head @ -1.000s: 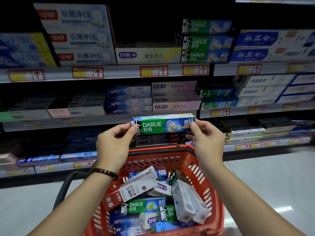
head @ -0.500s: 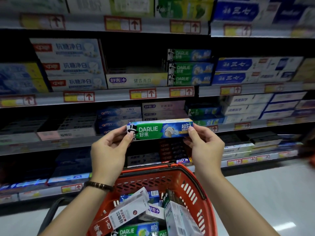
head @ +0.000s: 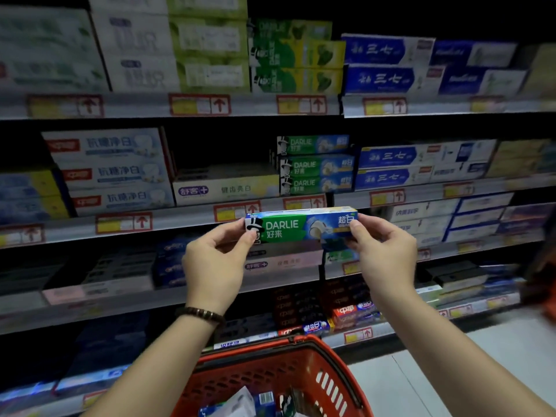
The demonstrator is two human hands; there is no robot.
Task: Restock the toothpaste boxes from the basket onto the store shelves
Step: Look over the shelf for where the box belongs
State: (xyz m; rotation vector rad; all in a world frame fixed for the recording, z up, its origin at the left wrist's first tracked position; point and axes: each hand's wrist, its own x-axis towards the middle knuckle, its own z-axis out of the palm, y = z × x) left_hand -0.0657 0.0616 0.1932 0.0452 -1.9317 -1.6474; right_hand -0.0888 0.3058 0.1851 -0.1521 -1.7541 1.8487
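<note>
Two hands [head: 215,266] [head: 386,260] pinching DARLIE 好来 box [head: 301,226], shelf tags [head: 123,222] perhaps prices

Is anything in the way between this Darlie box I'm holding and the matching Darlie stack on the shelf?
Nothing visible blocks it. The Darlie box is held just below the matching stack, with open space above that stack.

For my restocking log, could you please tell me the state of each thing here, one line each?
Darlie box: in the air before the shelves, level, label towards the camera.
Left hand: pinches the box's left end.
Right hand: pinches the box's right end.
Darlie stack: on the shelf, three boxes high, dark room above.
Red basket: below the hands, boxes inside.
</note>
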